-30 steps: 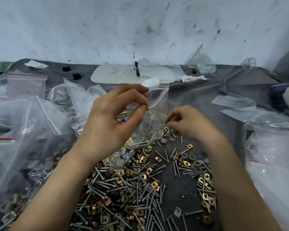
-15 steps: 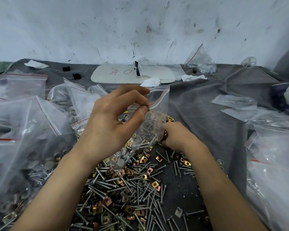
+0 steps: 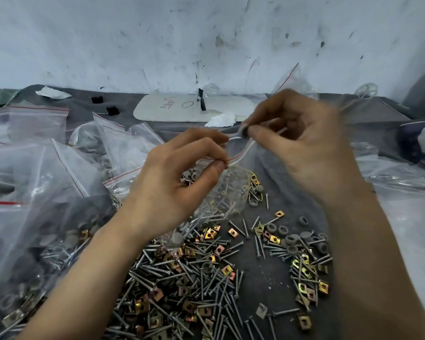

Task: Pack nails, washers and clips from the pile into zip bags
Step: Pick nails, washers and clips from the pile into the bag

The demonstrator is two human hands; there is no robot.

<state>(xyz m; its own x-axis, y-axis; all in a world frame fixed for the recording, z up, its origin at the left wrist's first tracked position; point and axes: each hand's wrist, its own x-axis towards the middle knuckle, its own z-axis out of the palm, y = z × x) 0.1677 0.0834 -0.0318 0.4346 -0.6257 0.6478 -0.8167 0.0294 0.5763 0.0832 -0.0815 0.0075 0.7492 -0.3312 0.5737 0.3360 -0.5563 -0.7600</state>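
While left hand (image 3: 172, 185) pinches the clear zip bag (image 3: 222, 192), right hand (image 3: 304, 153) pinches grey washer (image 3: 243, 130).

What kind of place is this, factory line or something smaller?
Probably a small hand-packing bench, not a factory line: a loose pile of nails, clips and washers on a grey cloth, filled zip bags heaped at the left, and a scuffed white wall close behind.

Workshop bench, hardware pile (image 3: 201, 278), scuffed wall (image 3: 206, 38)

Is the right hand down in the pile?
No, the right hand is up at the mouth of the bag, pinching a grey washer.
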